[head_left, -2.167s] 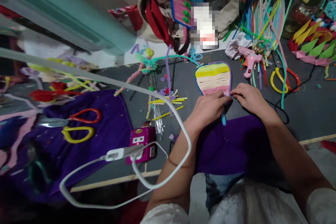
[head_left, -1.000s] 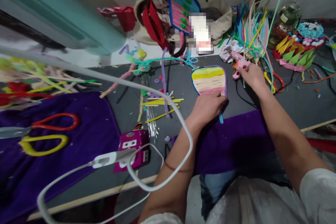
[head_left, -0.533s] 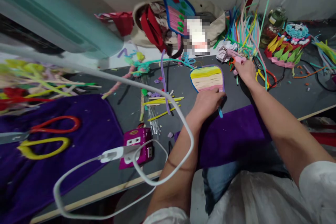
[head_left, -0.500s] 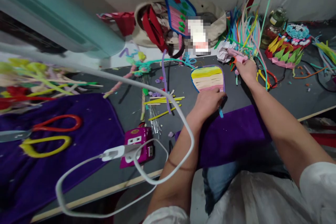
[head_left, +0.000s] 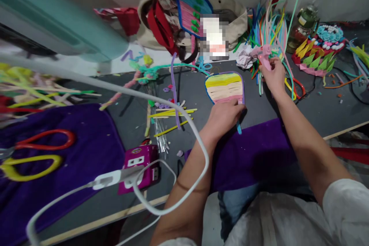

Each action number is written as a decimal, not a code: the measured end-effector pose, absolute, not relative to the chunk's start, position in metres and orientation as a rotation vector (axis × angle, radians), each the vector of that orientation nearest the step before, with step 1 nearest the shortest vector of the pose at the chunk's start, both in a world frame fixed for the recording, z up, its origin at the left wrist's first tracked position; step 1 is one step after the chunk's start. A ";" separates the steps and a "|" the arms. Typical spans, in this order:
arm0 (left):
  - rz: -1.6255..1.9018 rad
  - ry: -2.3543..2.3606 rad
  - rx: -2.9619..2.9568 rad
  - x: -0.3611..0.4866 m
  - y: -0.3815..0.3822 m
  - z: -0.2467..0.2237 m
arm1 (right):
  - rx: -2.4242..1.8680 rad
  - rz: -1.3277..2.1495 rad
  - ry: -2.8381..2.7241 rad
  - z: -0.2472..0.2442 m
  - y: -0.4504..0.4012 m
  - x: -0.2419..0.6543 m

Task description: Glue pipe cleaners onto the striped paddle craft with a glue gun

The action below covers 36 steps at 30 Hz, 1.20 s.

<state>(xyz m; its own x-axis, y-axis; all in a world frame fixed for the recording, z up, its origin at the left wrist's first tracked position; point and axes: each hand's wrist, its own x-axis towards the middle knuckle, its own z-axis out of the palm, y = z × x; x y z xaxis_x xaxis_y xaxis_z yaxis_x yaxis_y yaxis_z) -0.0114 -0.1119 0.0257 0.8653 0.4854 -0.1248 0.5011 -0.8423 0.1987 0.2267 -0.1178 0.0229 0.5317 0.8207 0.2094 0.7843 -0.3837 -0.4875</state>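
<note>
A small panel (head_left: 225,86) of yellow, cream and pink pipe cleaner rows, edged in blue and purple, lies on the dark table. My left hand (head_left: 226,115) grips its lower edge, with a blue stem end showing beneath the fingers. To the right, my right hand (head_left: 273,75) is closed round the handle of a pink glue gun (head_left: 264,55), whose nozzle points left over crumpled white paper (head_left: 245,57). Purple cloth (head_left: 253,150) covers the table edge below my hands.
A white cable (head_left: 201,142) loops in front of my left forearm from a magenta power strip (head_left: 144,165). Scissors (head_left: 43,140) lie on purple cloth at left; others (head_left: 300,88) sit right of my right hand. A glass jar (head_left: 302,27) stands behind.
The glue gun is now lifted and tilted more upright in my right hand. My left hand stays on the panel. The view has shifted slightly to the right.
</note>
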 end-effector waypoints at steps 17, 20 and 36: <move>-0.272 0.739 2.864 -0.020 -0.112 0.023 | -1.554 0.765 -0.847 0.023 -0.199 0.207; -0.236 0.758 2.887 -0.022 -0.115 0.025 | -1.626 0.775 -0.884 0.021 -0.201 0.207; -0.242 0.767 2.880 -0.017 -0.120 0.034 | -1.863 0.580 -1.340 0.026 -0.212 0.209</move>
